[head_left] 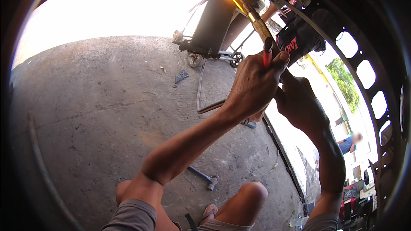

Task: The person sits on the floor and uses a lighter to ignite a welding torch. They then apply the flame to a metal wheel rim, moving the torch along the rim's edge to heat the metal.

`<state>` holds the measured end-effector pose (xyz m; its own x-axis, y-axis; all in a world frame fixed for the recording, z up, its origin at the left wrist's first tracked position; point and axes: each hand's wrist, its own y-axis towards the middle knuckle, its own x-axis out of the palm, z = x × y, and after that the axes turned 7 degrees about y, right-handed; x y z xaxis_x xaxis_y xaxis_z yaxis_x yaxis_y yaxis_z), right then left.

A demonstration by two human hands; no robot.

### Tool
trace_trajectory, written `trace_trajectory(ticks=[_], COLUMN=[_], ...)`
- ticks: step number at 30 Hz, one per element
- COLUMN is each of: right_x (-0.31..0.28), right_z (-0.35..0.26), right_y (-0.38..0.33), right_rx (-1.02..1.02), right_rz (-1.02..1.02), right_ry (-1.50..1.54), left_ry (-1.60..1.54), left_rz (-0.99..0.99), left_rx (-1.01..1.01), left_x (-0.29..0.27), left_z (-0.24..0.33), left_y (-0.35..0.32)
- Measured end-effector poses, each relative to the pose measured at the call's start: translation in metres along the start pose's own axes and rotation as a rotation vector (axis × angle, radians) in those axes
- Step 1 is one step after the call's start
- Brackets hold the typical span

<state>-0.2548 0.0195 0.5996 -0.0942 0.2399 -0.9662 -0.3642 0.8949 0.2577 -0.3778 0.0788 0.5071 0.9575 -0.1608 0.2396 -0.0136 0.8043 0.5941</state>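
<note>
Two hands meet high in the head view on one tool, a cutting torch [257, 21] whose brass-coloured tube slants up to a small orange flame at its tip, close under the dark metal overhead. Starting at the left, the concrete floor [98, 102] carries only a scrap of debris [181, 76] and a hose [200, 86] that runs back to a dark wheeled cart [212, 25] standing in the glare; the cart's body looks like a closed box, and what it holds cannot be told. Lower down, a hammer [204, 177] lies flat on the floor between the knees. The left hand [252, 87] is closed on the torch body, its thumb pressed against a red knob or lever [267, 53]. Just right of it the right hand [299, 102] is wrapped round the lower grip, fingers together, in shadow. The torch is judged rigid and fairly weighty, metal throughout, hot toward the tip, so the hold belongs low on the handle, well away from the flame, as both hands have it. Farther right curves a dark frame with oval cut-outs [364, 72], and another person in dark clothing [299, 38] stands beyond the tool.
</note>
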Motion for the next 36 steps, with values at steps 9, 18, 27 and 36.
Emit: trace_trajectory(ticks=[9, 18, 27, 36], right_x=[-0.001, -0.003, 0.001, -0.002], right_z=[-0.002, -0.002, 0.002, -0.003], right_y=[0.002, 0.004, 0.004, 0.001], right_rx=[0.018, 0.023, 0.002, -0.018], right_rz=[-0.028, -0.048, -0.012, 0.005], right_ry=[-0.025, -0.042, -0.093, -0.063], left_ry=[-0.034, -0.026, -0.022, 0.034], left_rz=[0.086, 0.078, 0.042, 0.045], left_rx=[0.063, 0.042, 0.034, 0.051], left_x=[0.004, 0.002, 0.000, 0.001], left_z=[0.000, 0.003, 0.007, 0.009], left_y=[-0.001, -0.001, -0.002, -0.003])
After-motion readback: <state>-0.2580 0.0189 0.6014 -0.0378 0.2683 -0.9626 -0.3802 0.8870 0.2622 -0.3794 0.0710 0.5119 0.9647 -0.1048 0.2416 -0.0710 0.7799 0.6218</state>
